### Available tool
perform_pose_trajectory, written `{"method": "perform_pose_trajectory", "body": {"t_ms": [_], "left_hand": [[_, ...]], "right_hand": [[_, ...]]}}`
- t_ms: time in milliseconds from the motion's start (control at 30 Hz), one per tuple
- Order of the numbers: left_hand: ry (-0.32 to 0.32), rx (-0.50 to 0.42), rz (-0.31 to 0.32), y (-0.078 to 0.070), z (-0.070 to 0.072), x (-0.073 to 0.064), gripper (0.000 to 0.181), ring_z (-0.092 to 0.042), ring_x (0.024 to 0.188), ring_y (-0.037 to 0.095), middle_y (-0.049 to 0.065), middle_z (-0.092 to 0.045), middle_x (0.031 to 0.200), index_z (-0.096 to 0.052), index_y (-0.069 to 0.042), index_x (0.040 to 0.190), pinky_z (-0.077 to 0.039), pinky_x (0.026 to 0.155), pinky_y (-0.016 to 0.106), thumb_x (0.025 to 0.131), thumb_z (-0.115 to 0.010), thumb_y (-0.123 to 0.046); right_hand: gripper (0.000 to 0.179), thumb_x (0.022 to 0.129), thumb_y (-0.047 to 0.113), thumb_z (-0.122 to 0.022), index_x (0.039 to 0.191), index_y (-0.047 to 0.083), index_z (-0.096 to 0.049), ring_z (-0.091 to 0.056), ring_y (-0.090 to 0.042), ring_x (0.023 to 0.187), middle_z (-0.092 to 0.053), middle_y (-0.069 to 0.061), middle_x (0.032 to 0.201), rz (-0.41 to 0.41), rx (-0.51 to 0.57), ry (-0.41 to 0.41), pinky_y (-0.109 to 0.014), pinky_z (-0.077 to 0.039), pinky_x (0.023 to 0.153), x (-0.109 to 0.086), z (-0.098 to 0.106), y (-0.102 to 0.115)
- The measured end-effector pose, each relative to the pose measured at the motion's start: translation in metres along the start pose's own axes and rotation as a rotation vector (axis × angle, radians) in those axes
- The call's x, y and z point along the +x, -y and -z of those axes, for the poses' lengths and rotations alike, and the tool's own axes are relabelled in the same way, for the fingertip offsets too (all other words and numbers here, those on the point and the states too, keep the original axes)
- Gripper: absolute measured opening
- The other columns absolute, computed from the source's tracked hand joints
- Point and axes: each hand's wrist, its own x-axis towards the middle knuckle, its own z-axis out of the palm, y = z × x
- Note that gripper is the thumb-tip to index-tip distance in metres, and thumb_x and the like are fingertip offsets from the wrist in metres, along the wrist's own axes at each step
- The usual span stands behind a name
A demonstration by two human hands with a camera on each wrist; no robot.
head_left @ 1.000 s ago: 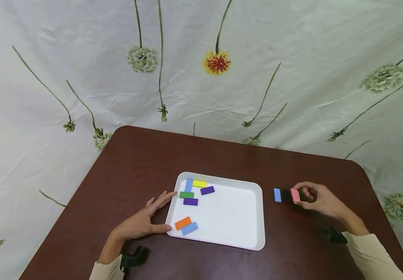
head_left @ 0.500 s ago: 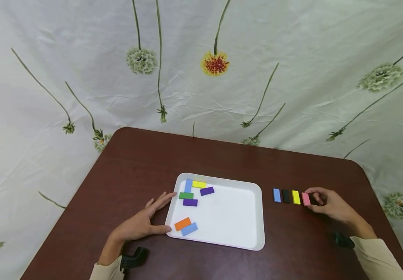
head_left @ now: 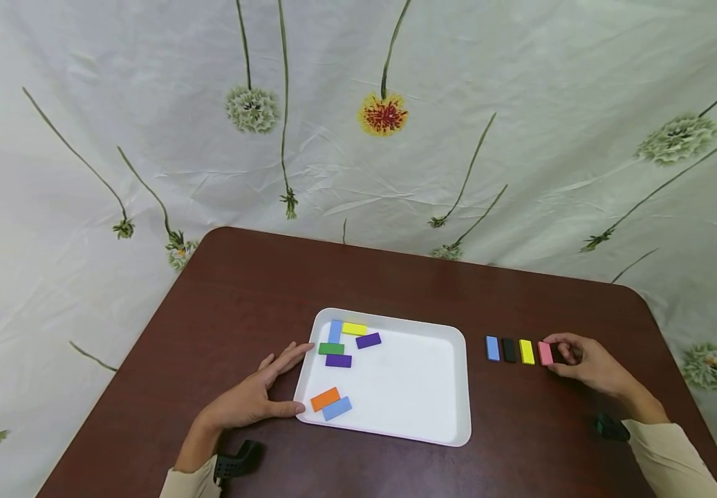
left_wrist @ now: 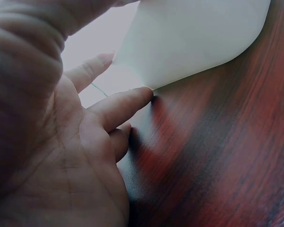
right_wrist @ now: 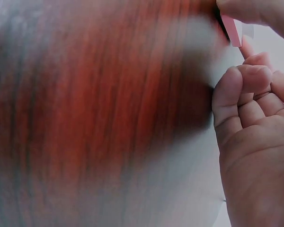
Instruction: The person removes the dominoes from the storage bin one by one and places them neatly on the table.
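Right hand (head_left: pixel 591 365) pinches the pink block (head_left: pixel 545 353) between thumb and finger, narrow grip, one digit at each end. Block is at the right end of a row of four on the counter (head_left: pixel 271 277), right of the tray; can't tell if it sits fully flat. Rest of row, left to right: blue block (head_left: pixel 492 348), black block (head_left: pixel 509 349), yellow block (head_left: pixel 527 351), small gaps between, all roughly parallel. Left hand (head_left: pixel 257 392) is wide, fingers straight, fingertips and thumb touching the left side of the white tray (head_left: pixel 417 387). Seven blocks in the tray, all in its left half. Upper cluster: light blue block (head_left: pixel 335 330) with a yellow piece (head_left: pixel 355 328) just right of its top end, green block (head_left: pixel 331 348) at its bottom end, purple block (head_left: pixel 338 361) just below green; second purple piece (head_left: pixel 368 340) slightly tilted, below right of the yellow piece. Lower left: orange block (head_left: pixel 325 398) and another light blue piece (head_left: pixel 337 409), slanted, long sides together. Flower-print cloth (head_left: pixel 520 55) behind the counter.
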Motion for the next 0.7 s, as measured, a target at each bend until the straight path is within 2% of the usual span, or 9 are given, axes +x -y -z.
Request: {"method": "perform_pose_trajectory", "body": {"t_ms": [233, 700], "left_hand": [[-0.001, -0.013, 0.015, -0.0006, 0.0002, -0.0009, 0.092, -0.005, 0.155, 0.04, 0.008, -0.026, 0.165, -0.029, -0.031, 0.158, 0.009, 0.117, 0.065, 0.083, -0.082, -0.03], [-0.005, 0.013, -0.011, 0.0001, -0.0005, 0.0005, 0.088, -0.005, 0.154, 0.042, 0.008, -0.028, 0.165, -0.031, -0.031, 0.157, 0.009, 0.116, 0.069, 0.085, -0.081, -0.031]], "right_hand": [[0.039, 0.083, 0.0, -0.078, 0.116, -0.008, -0.06, -0.041, -0.004, 0.066, -0.043, 0.0, 0.081, -0.009, -0.01, -0.003, -0.024, -0.035, 0.056, 0.0004, -0.0001, -0.001], [0.047, 0.082, 0.002, -0.079, 0.122, -0.009, -0.057, -0.04, -0.004, 0.063, -0.042, -0.001, 0.081, -0.041, 0.025, 0.014, -0.025, -0.035, 0.055, -0.0022, -0.0001, -0.0007]]}}
